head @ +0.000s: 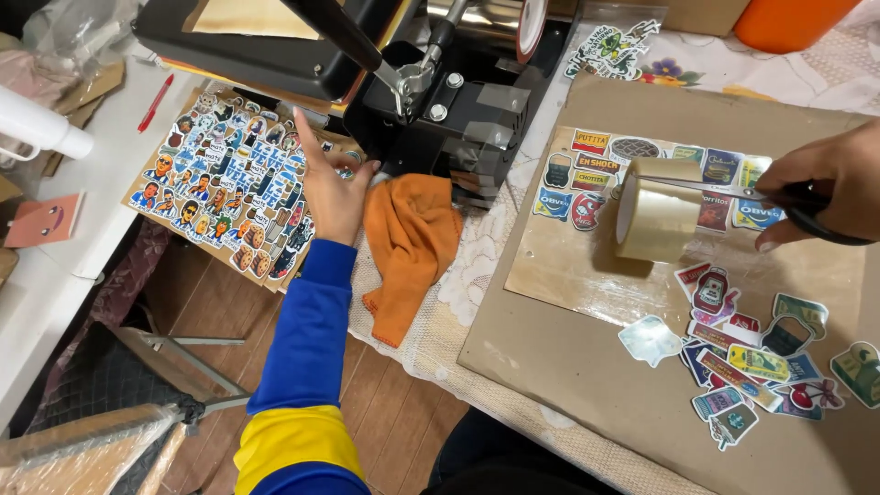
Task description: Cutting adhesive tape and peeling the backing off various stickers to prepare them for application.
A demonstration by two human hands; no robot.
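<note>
My left hand (328,188), in a blue and yellow sleeve, reaches out open over the edge of a printed sheet of colourful stickers (225,188), beside an orange cloth (412,243). My right hand (820,188) grips black-handled scissors (807,209) whose blades run across the top of a roll of clear tape (655,209). The roll stands on a sheet of stickers (642,179) lying on a brown cardboard board (568,348). A pile of cut-out stickers (752,353) lies on the board below my right hand.
A black heat press machine (431,82) stands at the back between the two sheets. A red pen (156,103) lies on the white table at left. An orange container (788,23) is at top right. Lace tablecloth (440,339) covers the table edge.
</note>
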